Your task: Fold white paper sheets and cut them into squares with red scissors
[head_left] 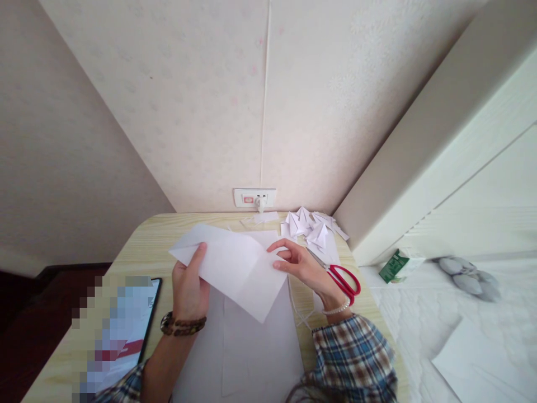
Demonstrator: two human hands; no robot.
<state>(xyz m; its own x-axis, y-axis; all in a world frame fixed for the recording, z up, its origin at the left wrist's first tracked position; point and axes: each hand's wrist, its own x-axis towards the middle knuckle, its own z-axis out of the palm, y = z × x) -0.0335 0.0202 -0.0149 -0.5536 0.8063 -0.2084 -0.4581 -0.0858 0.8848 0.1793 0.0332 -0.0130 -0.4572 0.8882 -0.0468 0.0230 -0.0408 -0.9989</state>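
A white sheet of paper with faint creases is held up, tilted, above the table. My left hand grips its left side, thumb on top and the other fingers hidden beneath. At the right side, my right hand pinches the sheet's edge between thumb and fingers. More white paper lies flat on the table below. Red-handled scissors rest just beyond my right wrist, their blades partly covered. Several folded white paper pieces are heaped at the table's back right.
A tablet-like device, partly blurred out, lies at the left on the wooden table. A plugged wall socket is behind. Right of the table, a white quilted surface bears a green-and-white box, grey rounded objects and loose paper.
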